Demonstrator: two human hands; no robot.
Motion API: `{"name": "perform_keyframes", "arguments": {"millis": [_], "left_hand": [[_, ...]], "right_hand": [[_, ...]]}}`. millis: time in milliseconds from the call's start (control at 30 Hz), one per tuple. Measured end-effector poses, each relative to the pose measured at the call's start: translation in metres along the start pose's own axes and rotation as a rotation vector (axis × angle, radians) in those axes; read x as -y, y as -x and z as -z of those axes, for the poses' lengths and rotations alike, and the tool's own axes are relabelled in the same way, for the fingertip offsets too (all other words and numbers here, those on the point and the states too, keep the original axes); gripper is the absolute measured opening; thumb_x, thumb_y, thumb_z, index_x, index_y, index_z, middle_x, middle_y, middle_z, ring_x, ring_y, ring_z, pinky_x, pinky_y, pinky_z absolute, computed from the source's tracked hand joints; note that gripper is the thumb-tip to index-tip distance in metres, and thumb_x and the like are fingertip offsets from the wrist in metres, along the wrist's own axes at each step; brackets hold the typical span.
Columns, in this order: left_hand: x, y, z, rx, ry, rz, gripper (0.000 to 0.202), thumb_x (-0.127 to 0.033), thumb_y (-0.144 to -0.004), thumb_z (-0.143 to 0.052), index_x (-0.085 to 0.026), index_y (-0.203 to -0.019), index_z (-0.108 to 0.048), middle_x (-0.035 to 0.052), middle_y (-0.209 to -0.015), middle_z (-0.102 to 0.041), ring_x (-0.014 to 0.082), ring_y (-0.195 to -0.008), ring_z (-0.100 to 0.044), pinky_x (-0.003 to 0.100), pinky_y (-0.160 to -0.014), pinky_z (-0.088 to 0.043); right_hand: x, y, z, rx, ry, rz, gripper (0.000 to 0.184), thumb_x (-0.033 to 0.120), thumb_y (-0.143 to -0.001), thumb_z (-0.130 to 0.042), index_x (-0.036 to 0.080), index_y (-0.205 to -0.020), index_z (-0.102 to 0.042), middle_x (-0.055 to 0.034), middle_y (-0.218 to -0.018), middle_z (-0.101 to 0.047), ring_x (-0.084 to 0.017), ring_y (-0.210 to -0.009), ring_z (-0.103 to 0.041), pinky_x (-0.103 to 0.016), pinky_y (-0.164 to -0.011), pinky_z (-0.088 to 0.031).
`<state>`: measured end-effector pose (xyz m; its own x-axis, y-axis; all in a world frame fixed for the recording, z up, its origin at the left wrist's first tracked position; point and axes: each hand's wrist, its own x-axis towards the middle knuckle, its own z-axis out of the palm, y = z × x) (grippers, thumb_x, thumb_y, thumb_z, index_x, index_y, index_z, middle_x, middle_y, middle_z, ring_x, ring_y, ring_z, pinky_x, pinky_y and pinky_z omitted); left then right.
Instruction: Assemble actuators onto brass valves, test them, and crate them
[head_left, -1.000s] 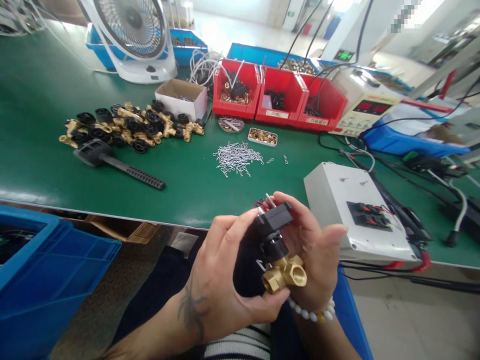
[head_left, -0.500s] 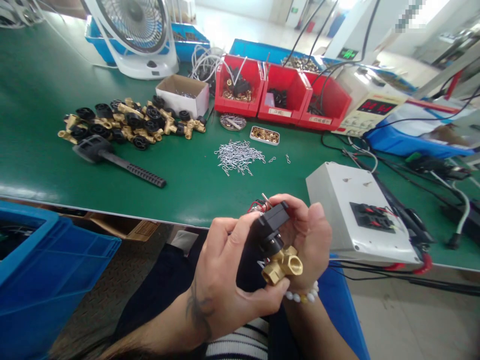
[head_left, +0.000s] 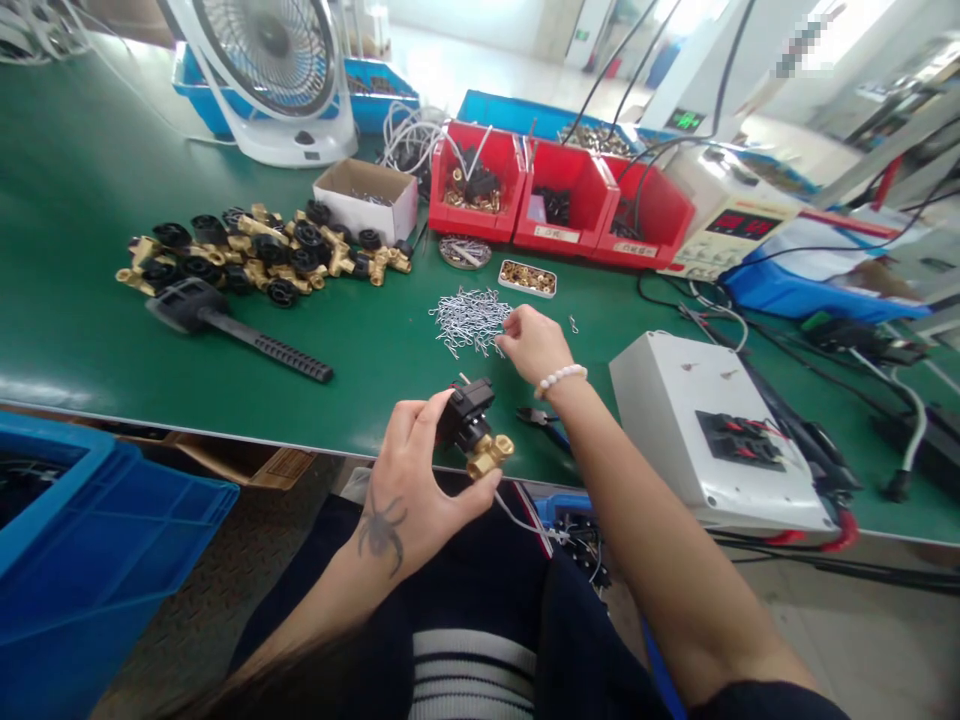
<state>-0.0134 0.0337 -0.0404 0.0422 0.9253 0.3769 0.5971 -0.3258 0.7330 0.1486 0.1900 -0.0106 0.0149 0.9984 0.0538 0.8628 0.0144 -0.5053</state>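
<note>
A person sits at the near edge of a green bench (head_left: 360,375), seen from their own head height. The left hand (head_left: 416,485), with a spider tattoo on its back, hangs over the near edge at the middle. Its thumb and fingers are closed around a small valve (head_left: 475,432), which has a black plastic top on a brass body, with thin wires trailing from it towards the lap.

The right hand (head_left: 534,345), a bead bracelet at its wrist, reaches forward. Its fingertips are drawn together at the right side of a loose pile of metal clips (head_left: 466,318) in the middle of the bench. Whether it already pinches a clip cannot be told. It looks like the clip-picking step. Lifting one clip out of the tangle would call for a fine fingertip pinch while the valve is held steady.

Pliers (head_left: 541,418) lie just beside the right wrist. A white box (head_left: 675,400) sits by the near right edge, a heap of brass valves (head_left: 255,255) lies towards the far left, and red bins (head_left: 559,195) stand along the far side.
</note>
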Motion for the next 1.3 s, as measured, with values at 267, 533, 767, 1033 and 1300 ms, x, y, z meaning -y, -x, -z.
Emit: {"name": "perform_keyframes", "arguments": {"millis": [267,533,767,1033,1300], "left_hand": [[0.002,0.004,0.001,0.006,0.046,-0.006,0.07,-0.035,-0.078,-0.073,-0.012,-0.138,-0.046,0.0109,-0.119,-0.053,0.0231,-0.11,-0.059,0.04,-0.094,-0.058],[-0.007,0.007,0.005,-0.065,0.127,0.024,0.07,-0.034,-0.076,-0.073,-0.013,-0.138,-0.049,0.0085,-0.115,-0.052,0.021,-0.107,-0.058,0.035,-0.088,-0.06],[-0.027,0.012,0.019,-0.058,0.129,-0.079,0.072,-0.036,-0.077,-0.073,-0.009,-0.139,-0.048,0.0079,-0.109,-0.052,0.0182,-0.101,-0.056,0.032,-0.086,-0.06],[-0.04,0.013,0.023,-0.055,0.072,-0.131,0.07,-0.036,-0.075,-0.073,-0.013,-0.136,-0.049,0.0092,-0.109,-0.054,0.02,-0.099,-0.058,0.035,-0.085,-0.061],[-0.034,0.008,0.025,-0.004,0.075,-0.167,0.07,-0.035,-0.074,-0.075,-0.017,-0.136,-0.049,0.009,-0.109,-0.055,0.0221,-0.098,-0.06,0.037,-0.083,-0.062]], "right_hand": [[0.005,0.001,-0.003,0.151,0.082,0.039,0.026,-0.005,-0.074,-0.057,0.013,-0.086,-0.071,-0.0078,-0.081,-0.069,-0.024,-0.092,-0.066,-0.037,-0.091,-0.048],[0.003,0.095,0.032,0.139,-0.879,0.178,0.009,0.026,-0.088,-0.069,0.019,-0.094,-0.069,0.0017,-0.081,-0.069,-0.009,-0.067,-0.064,-0.021,-0.066,-0.053],[0.018,0.139,0.056,0.115,-0.878,0.185,0.007,0.017,-0.085,-0.074,0.022,-0.088,-0.07,0.0044,-0.079,-0.07,-0.007,-0.07,-0.065,-0.014,-0.065,-0.054],[0.026,0.152,0.068,0.03,-0.613,0.304,0.005,0.018,-0.087,-0.071,0.023,-0.087,-0.072,0.0006,-0.086,-0.072,-0.014,-0.08,-0.068,-0.023,-0.075,-0.057],[0.023,0.15,0.067,0.076,-0.535,0.391,0.008,0.02,-0.09,-0.067,0.025,-0.085,-0.071,-0.0024,-0.088,-0.07,-0.018,-0.084,-0.067,-0.03,-0.076,-0.058]]}}
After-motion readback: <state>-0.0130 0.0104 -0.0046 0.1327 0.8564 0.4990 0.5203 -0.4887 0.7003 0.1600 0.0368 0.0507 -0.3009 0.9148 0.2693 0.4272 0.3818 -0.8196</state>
